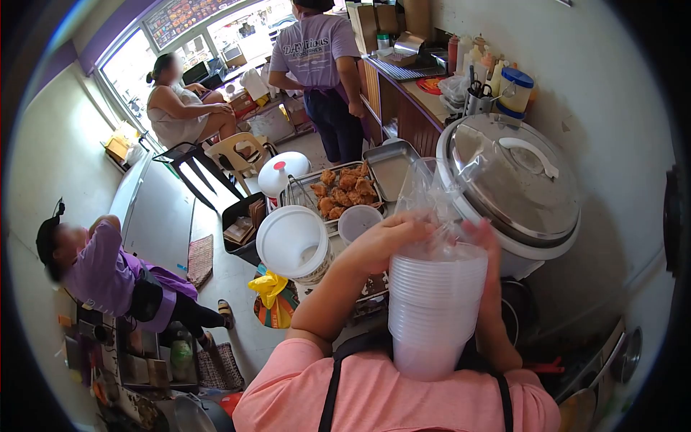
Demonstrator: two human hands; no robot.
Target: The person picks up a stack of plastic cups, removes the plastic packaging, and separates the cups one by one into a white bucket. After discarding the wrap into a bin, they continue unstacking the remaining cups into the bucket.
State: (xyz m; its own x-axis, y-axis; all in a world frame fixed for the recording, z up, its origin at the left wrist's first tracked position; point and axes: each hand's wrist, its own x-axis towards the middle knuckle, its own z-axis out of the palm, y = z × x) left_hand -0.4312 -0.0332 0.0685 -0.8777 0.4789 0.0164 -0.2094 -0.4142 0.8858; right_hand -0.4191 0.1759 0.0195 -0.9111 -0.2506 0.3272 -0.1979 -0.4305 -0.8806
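Observation:
A tall stack of clear plastic tubs, nested in one another, stands upright against my chest. Gathered plastic of a clear plastic bag rises from the top of the stack. My left hand is at the upper left of the tubs, its fingers closed on the bag's plastic. On the other side, my right hand is at the upper right edge of the stack, close to the bag. Motion smears its fingers, and the stack hides part of it.
Fried chicken lies in a tray ahead, beside a white bucket and a round lid. To the right stands a large lidded cooker. Bottles and a utensil holder are on the counter. Three other people are in the room.

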